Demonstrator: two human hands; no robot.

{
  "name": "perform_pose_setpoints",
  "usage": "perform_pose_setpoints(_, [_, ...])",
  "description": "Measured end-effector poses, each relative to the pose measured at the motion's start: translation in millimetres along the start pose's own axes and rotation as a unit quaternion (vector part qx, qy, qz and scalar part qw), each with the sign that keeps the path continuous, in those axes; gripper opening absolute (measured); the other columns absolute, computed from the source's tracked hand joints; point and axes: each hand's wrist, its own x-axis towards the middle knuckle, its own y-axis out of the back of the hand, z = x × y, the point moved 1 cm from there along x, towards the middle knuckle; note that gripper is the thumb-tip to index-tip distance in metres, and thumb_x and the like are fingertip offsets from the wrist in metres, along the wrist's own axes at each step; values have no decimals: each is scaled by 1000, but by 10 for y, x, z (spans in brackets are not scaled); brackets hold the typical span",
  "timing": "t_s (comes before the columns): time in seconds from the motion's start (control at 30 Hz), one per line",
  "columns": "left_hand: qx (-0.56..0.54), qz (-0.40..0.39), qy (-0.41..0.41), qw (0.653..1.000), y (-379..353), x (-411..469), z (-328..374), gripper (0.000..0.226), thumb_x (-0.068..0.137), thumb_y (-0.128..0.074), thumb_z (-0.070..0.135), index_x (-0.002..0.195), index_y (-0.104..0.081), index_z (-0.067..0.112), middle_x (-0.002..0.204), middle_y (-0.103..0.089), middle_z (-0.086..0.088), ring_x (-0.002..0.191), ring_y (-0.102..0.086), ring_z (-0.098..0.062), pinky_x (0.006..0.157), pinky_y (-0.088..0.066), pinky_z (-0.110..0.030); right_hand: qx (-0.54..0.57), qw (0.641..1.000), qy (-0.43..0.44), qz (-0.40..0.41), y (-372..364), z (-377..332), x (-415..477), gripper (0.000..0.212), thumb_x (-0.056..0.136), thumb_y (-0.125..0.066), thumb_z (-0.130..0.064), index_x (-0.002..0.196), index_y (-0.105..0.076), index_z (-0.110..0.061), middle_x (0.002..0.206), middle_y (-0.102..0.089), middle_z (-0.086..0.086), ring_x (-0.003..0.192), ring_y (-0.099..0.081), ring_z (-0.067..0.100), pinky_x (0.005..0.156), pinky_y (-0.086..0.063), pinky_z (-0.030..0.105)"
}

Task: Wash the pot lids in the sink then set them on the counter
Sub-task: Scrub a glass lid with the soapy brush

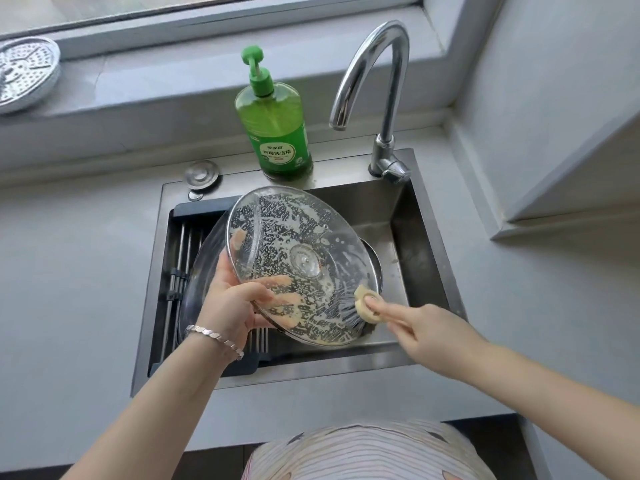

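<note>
L hand (pixel 232 303) grips lid (pixel 301 244), R hand (pixel 426 336) brush (pixel 356 308).

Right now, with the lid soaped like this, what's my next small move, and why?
Probably sweep the brush along the glass lid's near rim toward the left hand. The right hand holds the bristles at the lower right edge, suds already cover the middle, and the left hand grips the lid tilted over the sink. No water runs from the faucet yet.
</note>
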Motion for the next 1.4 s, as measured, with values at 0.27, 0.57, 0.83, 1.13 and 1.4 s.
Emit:
perform_pose_setpoints(0.27, [2, 23, 79, 997, -252, 132, -37, 91, 80, -35, -23, 142, -19, 42, 104, -61, -29, 61, -67, -35, 49, -56, -46, 287, 946, -66, 137, 159, -78, 157, 35, 70, -78, -39, 97, -61, -23, 80, -66, -11, 73, -59, 0, 63, -41, 15])
perform_pose_setpoints(0.57, [-39, 40, 144, 988, -659, 465, -71, 78, 83, -32, -18, 143, -14, 28, 127, -45, -27, 79, -61, -37, 61, -57, -52, 154, 953, 13, 262, -168, -65, 300, 21, 70, -76, -14, 63, -56, -15, 54, -41, -12, 55, -36, 18, 50, -31, 29])
perform_pose_setpoints(0.83, [0, 12, 152, 988, -735, 788, 72, 49, 98, -43, 19, 143, -22, 20, 131, -43, -32, 94, -63, -40, 63, -57, -46, 295, 906, -75, 295, 66, 74, 747, 35, 75, -77, -18, 53, -51, -27, 51, -51, -12, 51, -43, 10, 51, -34, 25])
perform_pose_setpoints(1.13, [184, -21, 170, 968, -544, 890, -260, 20, 96, -35, 3, 108, -47, 14, 77, -47, -5, 70, -44, -20, 57, -44, -28, 379, 813, -247, 367, 153, 356, 991, 17, 80, -72, -22, 79, -65, -6, 70, -64, 3, 73, -60, 22, 57, -39, 22])
perform_pose_setpoints(1.4, [198, -15, 171, 965, -524, 1027, -256, 22, 94, -32, 0, 99, -50, 12, 70, -44, -4, 59, -39, -14, 53, -35, -23, 255, 860, -157, 413, 327, 301, 918, 20, 81, -71, -19, 74, -61, -3, 65, -58, 4, 65, -53, 22, 61, -34, 27])
